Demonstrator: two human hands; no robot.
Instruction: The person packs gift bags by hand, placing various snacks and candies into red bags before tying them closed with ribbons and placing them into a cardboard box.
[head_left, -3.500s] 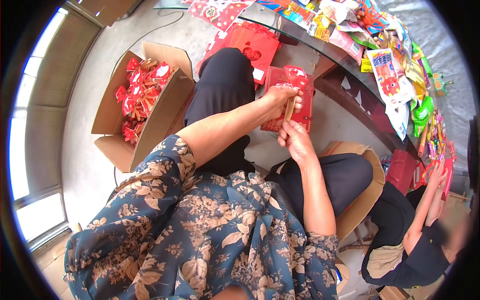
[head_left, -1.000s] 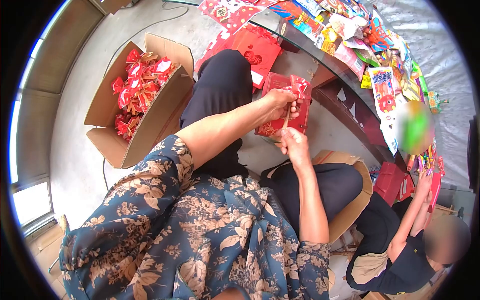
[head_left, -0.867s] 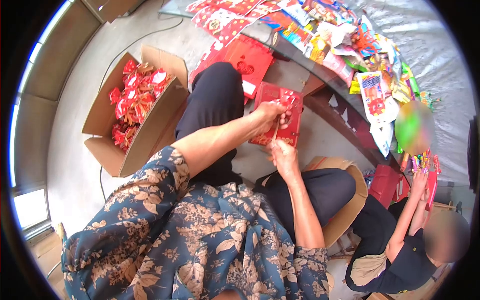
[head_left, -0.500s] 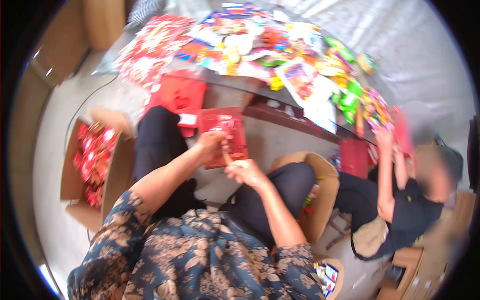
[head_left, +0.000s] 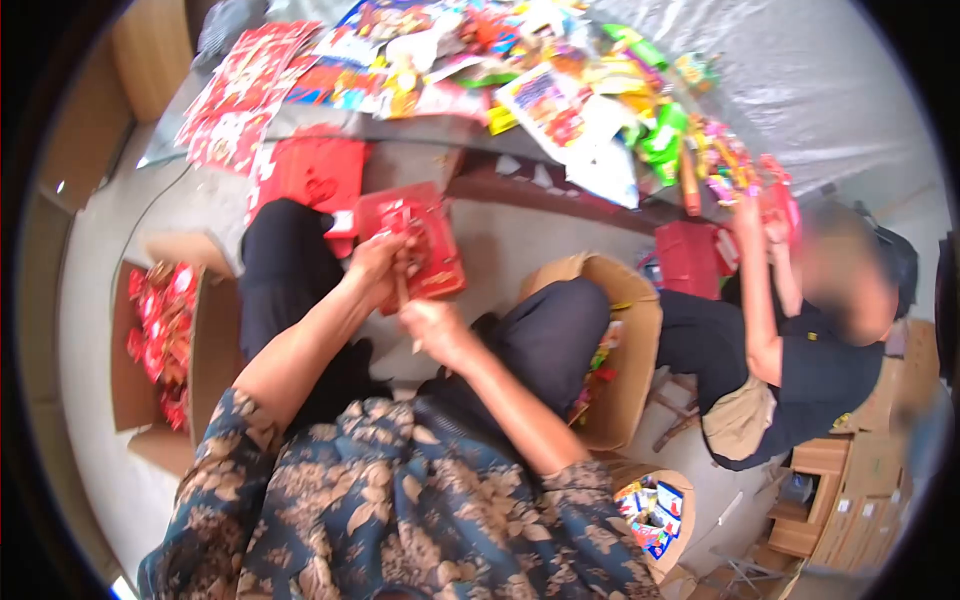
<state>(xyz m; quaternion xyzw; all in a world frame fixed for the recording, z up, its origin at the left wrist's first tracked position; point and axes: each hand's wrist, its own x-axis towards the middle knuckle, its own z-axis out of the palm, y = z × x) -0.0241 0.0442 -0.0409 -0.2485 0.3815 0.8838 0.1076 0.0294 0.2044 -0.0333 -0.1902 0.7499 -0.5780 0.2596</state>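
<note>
Joining left hand point(head_left: 378, 268), right hand point(head_left: 435, 325), stick point(head_left: 403, 293) (blurred)

The table point(head_left: 520, 190) bears what look like colourful packets point(head_left: 560, 100) and red sheets point(head_left: 235, 110).

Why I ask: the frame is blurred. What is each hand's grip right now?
Left hand: closed on the top of the thin wooden stick.
Right hand: closed on the stick's lower end.
</note>
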